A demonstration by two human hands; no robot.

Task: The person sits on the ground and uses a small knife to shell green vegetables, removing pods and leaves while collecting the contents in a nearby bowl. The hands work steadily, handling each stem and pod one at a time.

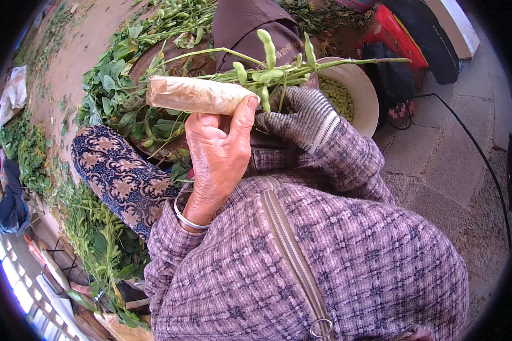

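Observation:
My bare left hand [219, 149], with a bangle at its wrist, grips a pale cylindrical roll [200, 94] in a wrinkled, brown-stained wrapping. Its thumb presses near the roll's right end. What is inside the roll cannot be told. In a grey striped glove, my right hand [301, 113] is closed around the lower part of a green soybean stalk [345, 62], just right of the left thumb. Several plump soybean pods [268, 49] hang on this stalk. Some of my right fingers are hidden behind the pods. Below and right of the stalk stands a pale bucket [369, 100] holding shelled green beans [337, 96].
Leafy soybean plants [111, 81] lie over a round brown container [147, 59] at my left knee. More cut plants [98, 238] are heaped at lower left. A black cable [465, 123] crosses the paving at right. Red-and-black footwear [403, 40] is near the bucket.

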